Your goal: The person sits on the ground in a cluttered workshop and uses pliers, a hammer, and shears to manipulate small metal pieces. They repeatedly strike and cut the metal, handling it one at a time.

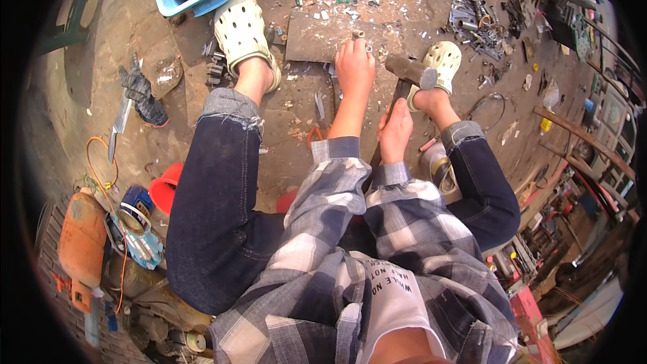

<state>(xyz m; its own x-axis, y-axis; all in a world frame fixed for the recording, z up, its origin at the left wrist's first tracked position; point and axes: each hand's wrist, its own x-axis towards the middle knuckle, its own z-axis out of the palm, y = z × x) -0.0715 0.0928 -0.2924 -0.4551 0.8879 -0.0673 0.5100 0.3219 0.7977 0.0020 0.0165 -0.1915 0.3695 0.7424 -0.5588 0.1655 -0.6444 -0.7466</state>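
Observation:
My right hand is wrapped around the handle of a hammer, whose heavy, worn metal head is raised near my right shoe. Just left of it, my left hand is closed, knuckles up, with its fingertips on a small brass-coloured fitting. The fitting sits at the right part of a flat brown metal plate on the ground; its lower part is hidden by my fingers. Below the plate lie scissors with orange handles, close to my left forearm.
A blue tub of reddish-copper wire coils stands at upper left. A grey glove and a knife lie left of my leg, with an orange gas cylinder lower down. Metal scraps litter the upper right.

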